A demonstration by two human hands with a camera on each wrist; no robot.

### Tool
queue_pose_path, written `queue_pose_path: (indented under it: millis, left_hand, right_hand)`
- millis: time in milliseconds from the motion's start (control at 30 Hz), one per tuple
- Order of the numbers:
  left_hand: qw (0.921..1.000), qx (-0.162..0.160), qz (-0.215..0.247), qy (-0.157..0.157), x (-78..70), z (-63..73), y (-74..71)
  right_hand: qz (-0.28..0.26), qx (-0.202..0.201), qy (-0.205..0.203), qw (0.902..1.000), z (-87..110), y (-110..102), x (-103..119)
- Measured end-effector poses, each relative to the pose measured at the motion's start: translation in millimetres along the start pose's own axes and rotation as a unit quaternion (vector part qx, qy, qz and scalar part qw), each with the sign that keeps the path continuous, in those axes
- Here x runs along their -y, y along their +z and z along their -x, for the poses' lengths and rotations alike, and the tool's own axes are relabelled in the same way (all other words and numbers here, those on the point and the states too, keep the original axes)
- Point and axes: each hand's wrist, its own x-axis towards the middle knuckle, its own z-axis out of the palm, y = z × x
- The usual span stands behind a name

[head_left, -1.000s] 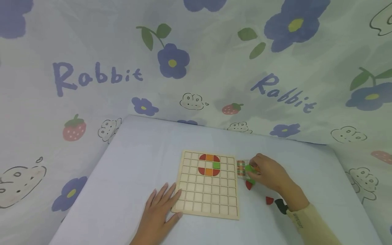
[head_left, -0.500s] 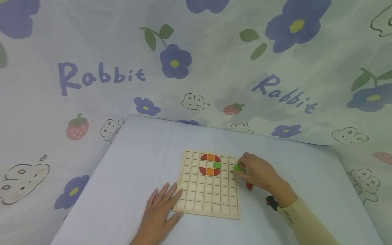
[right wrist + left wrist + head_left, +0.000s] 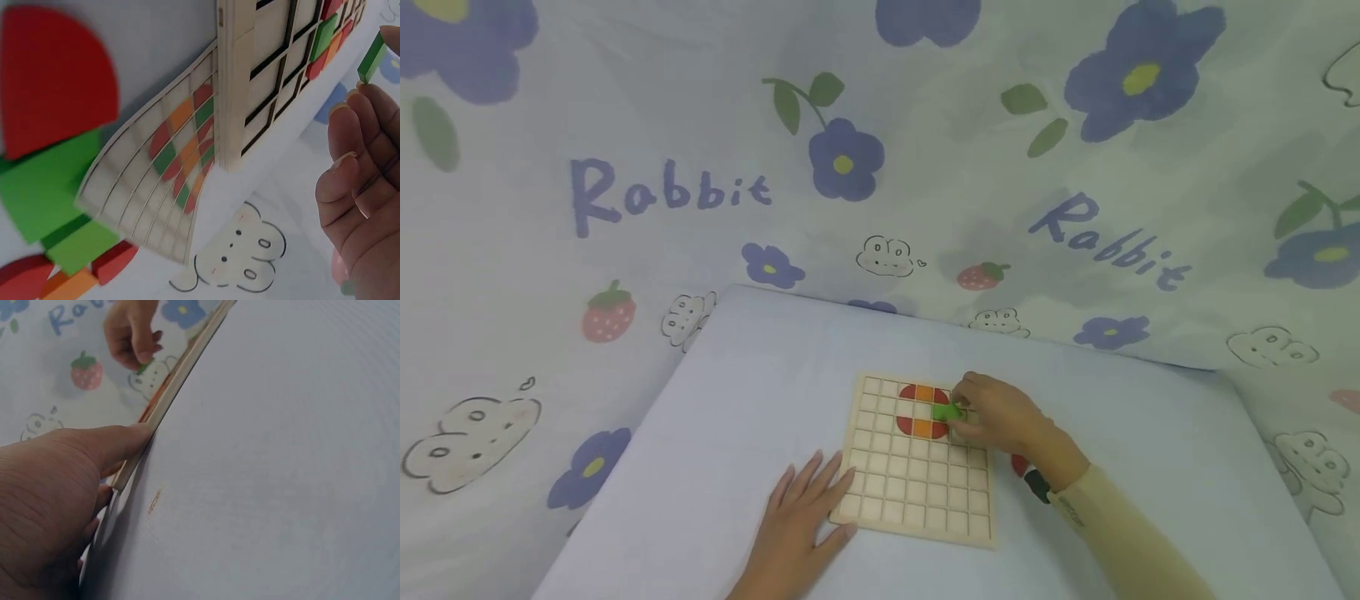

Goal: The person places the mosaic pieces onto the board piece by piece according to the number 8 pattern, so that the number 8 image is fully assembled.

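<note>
A square wooden grid board point(image 3: 917, 500) lies on the table, with red, orange and green tiles in its far cells. My left hand point(image 3: 797, 521) rests at its near left corner, fingers spread over the edge. The thumb point(image 3: 119, 440) touches the board's rim in the left wrist view. Over the far right part of the board, my right hand point(image 3: 1003, 417) pinches a small green tile point(image 3: 373, 57) between thumb and fingertips. In the head view this tile overlaps the green tile set in the board.
Right of the board lies a pattern card point(image 3: 134, 187) printed with a coloured grid. Loose pieces beside it include a red quarter-round tile point(image 3: 56, 75), green tiles point(image 3: 53, 187) and an orange tile point(image 3: 69, 284). A patterned cloth point(image 3: 700, 100) hangs behind the table.
My right hand has moved left from the loose pieces beside the board to over its far cells, carrying the green tile. The left hand stays at the board's corner. The head view has shifted slightly.
</note>
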Motion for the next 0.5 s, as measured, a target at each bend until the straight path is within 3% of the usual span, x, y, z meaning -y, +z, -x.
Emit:
queue_pose_path:
  millis: [200, 500]
  left_hand:
    - [0.9998, -0.012, 0.008, 0.013, -1.6, 1.4, -2.2]
    - [0.9994, -0.024, 0.012, 0.02, -1.0, 2.8, -2.7]
  right_hand:
    - [-0.008, -0.002, -0.038, 0.9992, -14.5, 6.2, 7.6]
    - [0.009, 0.018, -0.05, 0.9985, -33.0, 11.4, 16.4]
